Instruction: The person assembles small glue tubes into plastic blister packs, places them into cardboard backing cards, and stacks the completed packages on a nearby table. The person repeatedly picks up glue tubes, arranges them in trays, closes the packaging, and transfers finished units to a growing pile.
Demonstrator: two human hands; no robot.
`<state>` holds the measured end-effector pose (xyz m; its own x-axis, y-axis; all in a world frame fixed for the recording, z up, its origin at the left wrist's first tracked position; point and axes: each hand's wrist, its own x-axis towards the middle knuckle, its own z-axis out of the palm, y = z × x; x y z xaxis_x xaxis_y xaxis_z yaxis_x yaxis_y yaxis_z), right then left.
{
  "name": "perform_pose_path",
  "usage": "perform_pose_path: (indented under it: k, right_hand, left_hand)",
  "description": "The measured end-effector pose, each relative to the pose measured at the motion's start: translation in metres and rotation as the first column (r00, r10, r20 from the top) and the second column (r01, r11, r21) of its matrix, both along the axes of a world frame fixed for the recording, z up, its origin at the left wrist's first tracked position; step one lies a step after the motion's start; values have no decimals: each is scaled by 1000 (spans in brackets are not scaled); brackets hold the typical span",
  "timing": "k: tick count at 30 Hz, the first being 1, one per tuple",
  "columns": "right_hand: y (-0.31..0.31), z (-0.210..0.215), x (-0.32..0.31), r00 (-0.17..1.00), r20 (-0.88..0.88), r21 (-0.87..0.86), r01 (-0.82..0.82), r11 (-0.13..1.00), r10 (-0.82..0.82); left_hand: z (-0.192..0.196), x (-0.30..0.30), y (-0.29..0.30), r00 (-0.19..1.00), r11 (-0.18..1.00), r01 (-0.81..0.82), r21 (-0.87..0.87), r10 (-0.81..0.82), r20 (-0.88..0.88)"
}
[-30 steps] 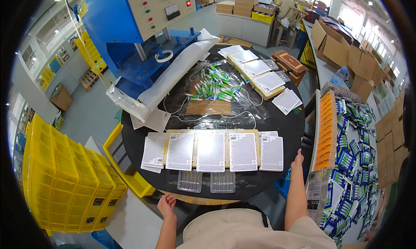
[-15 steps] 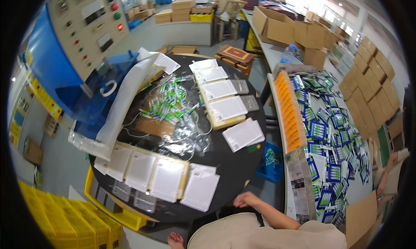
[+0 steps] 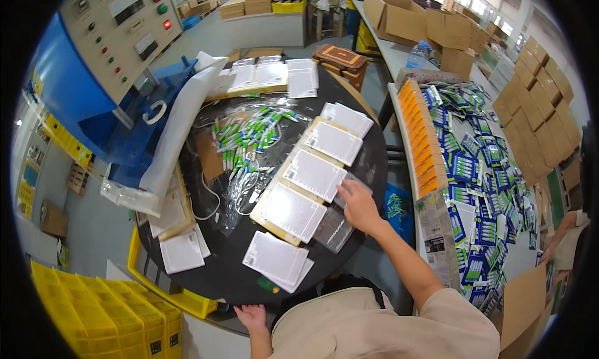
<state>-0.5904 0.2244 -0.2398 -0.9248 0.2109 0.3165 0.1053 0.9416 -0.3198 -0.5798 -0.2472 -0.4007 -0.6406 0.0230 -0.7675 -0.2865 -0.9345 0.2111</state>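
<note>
On the right half of a round black table (image 3: pixel 218 284), my right hand (image 3: pixel 359 206) reaches over a row of white cards (image 3: pixel 314 173). Its fingertips rest at a card's edge, by a clear moulded plastic tray (image 3: pixel 334 230); whether they press on card or tray is partly hidden. The cards lie on a cream-yellow block (image 3: pixel 271 229). Low at the table's near edge, my left hand (image 3: pixel 252 316) is open and palm up, with nothing in it. Loose white cards (image 3: pixel 274 258) overlap near the table's front.
Green-and-white tubes (image 3: pixel 246 140) are heaped mid-table. A blue machine (image 3: pixel 81 90) with a control panel stands left. Yellow crates (image 3: pixel 93 309) sit lower left. Several blue-green blister packs (image 3: pixel 477 215) cover the right-hand bench, behind an orange strip (image 3: pixel 419 140).
The round table has turned, and the near row of cards has swung round to the right side. My right hand has moved forward onto that row; my left hand has come further into view.
</note>
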Motion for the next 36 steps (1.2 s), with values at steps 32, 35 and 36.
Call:
perform_pose_path:
  k: [32,35,36]
  right_hand:
    - [-283,-26,-99,873,184,464,-482,743,452]
    - [-280,-37,-103,841,140,438,-525,729,522]
    - [-277,-35,-106,813,154,458,-562,689,561]
  left_hand:
    - [-7,-194,-139,988,870,-17,-493,-63,-144]
    - [-7,-179,-137,974,910,37,-412,-124,-187]
    - [-6,-171,-133,977,906,35,-422,-120,-178]
